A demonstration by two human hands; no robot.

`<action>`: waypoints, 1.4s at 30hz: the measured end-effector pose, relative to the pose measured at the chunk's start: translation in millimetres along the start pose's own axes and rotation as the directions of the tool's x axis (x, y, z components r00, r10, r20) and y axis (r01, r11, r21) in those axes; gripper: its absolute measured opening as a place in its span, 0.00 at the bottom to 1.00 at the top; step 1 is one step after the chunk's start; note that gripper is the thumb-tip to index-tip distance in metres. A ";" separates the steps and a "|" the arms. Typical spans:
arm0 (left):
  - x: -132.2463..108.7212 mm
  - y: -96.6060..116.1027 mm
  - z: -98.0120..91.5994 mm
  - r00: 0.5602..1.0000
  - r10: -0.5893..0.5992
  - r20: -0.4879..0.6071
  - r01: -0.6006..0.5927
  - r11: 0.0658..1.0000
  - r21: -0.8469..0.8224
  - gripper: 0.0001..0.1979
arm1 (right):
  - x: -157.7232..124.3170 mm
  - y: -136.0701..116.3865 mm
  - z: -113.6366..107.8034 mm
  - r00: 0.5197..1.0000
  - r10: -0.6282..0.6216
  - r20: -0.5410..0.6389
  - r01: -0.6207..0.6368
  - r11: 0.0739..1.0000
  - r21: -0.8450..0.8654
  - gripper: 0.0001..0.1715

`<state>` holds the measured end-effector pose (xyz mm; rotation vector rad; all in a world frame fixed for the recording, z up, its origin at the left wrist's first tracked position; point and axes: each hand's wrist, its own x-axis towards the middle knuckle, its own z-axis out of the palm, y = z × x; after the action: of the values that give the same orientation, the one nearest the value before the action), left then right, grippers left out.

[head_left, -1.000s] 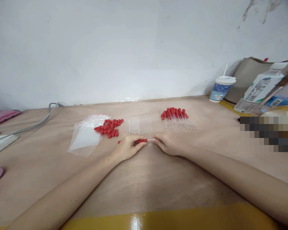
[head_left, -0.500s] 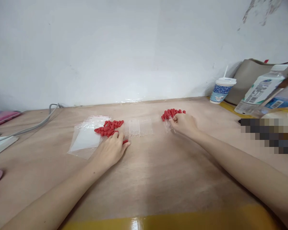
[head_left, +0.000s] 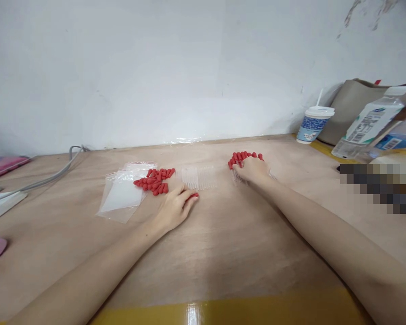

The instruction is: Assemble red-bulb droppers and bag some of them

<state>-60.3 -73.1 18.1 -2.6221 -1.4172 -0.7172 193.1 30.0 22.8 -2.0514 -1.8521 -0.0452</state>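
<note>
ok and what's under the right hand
The right hand covers part of a bunch of thin clear tubes with red bulb-shaped caps; caps show beyond it, tubes on both sides. Whatever lies directly beneath it is hidden.

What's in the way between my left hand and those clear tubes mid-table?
Nothing visible. Your left hand, holding a red dropper bulb, is at the near left edge of the clear tubes; I can't tell whether they touch.
</note>
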 end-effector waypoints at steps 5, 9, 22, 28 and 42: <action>9.2 -1.5 8.4 0.996 0.086 0.037 -0.075 0.971 -0.228 0.11 | -10.6 -8.6 -6.5 0.994 -0.086 -0.061 0.086 0.996 0.003 0.17; 9.1 -2.5 7.0 0.994 0.092 0.053 -0.074 0.961 -0.266 0.09 | -26.5 -27.6 -1.9 0.981 -0.189 -0.032 0.191 0.978 0.087 0.16; 7.9 -4.6 11.0 0.993 0.115 0.024 -0.106 0.964 -0.244 0.11 | -20.2 -68.9 2.6 0.964 -0.102 0.244 0.103 0.995 0.008 0.14; 5.6 -4.6 13.6 0.991 0.134 -0.004 -0.132 0.964 -0.230 0.11 | -38.3 -50.0 -4.0 0.970 -0.170 0.173 0.173 0.985 -0.005 0.15; 9.9 -6.3 14.5 0.999 -0.025 -0.034 0.012 0.940 -0.341 0.06 | -83.1 2.5 6.6 0.703 -0.647 -0.295 0.701 0.559 0.443 0.15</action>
<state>-55.5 -57.8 8.5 -2.8268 -1.4207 -1.0995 183.0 -47.5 -6.4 -0.8617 -2.1702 0.1459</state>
